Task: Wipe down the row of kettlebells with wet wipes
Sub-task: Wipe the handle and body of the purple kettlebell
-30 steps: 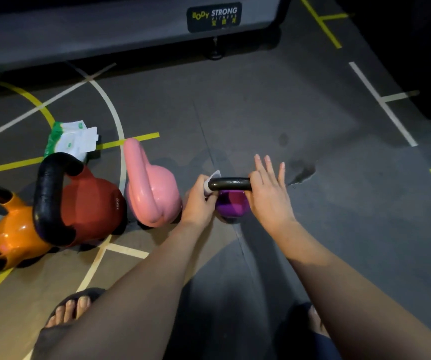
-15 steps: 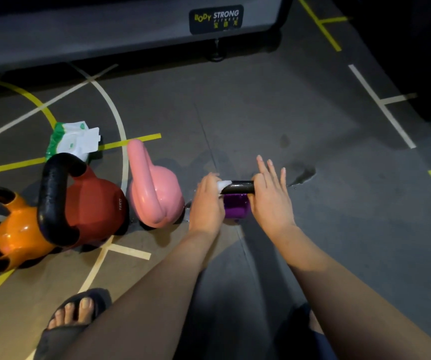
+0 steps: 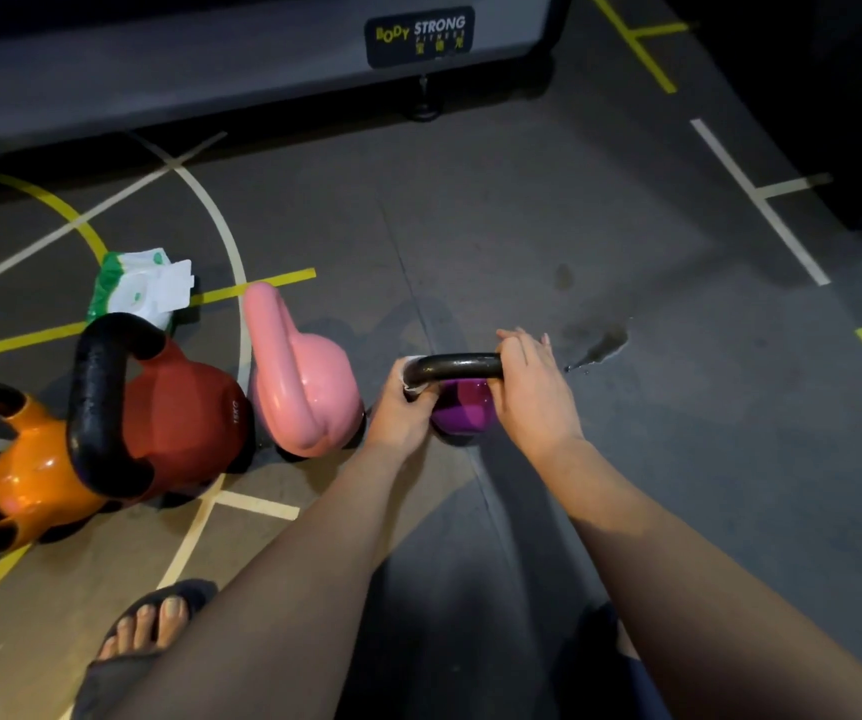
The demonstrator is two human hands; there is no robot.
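Note:
A row of kettlebells stands on the gym floor: orange (image 3: 29, 475) at far left, red (image 3: 179, 413) with a black handle, pink (image 3: 304, 387), then a small purple one (image 3: 462, 407) with a black handle (image 3: 455, 366). My left hand (image 3: 400, 407) pinches a white wet wipe (image 3: 411, 368) against the left bend of that handle. My right hand (image 3: 533, 392) grips the handle's right end, fingers curled over it. A green and white pack of wipes (image 3: 138, 288) lies behind the red kettlebell.
A grey machine base (image 3: 262, 59) with a logo plate runs along the back. Wet patches (image 3: 598, 345) mark the floor right of the purple kettlebell. My sandalled left foot (image 3: 148, 631) is at lower left. Painted lines cross the floor.
My left hand slid the wipe from the middle of the handle back to its left bend. My right hand's fingers went from straight to curled over the handle.

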